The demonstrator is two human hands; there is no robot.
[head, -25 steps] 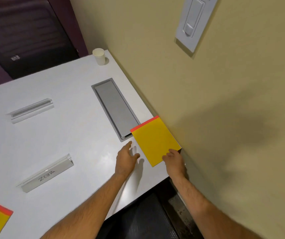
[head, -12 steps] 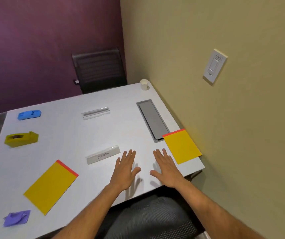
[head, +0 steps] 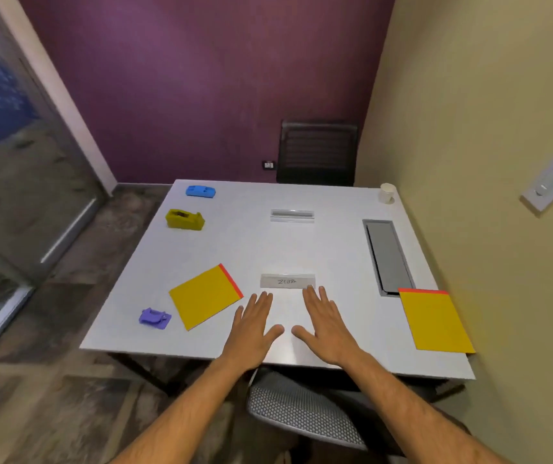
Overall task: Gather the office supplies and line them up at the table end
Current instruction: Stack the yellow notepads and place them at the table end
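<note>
On the white table (head: 302, 249) my left hand (head: 254, 324) and my right hand (head: 327, 326) lie flat and open near the front edge, holding nothing. A yellow notepad with a red edge (head: 435, 320) lies at the front right corner by the wall. A second yellow notepad (head: 205, 296) lies tilted left of my left hand. A purple stapler-like item (head: 154, 317) sits at the front left. A yellow-green tape dispenser (head: 184, 219) and a blue item (head: 200, 191) sit at the far left.
A clear name plate marked ZEBRA (head: 287, 281) stands just beyond my fingers, another clear plate (head: 292, 216) farther back. A grey cable hatch (head: 388, 256) is set in the table at right. A paper cup (head: 387, 193) stands far right. A black chair (head: 317, 152) faces me; a mesh chair (head: 298, 406) is below.
My right hand has let go of the right notepad, and both hands have moved left to the front middle and spread flat. The view has pulled back to the whole table.
</note>
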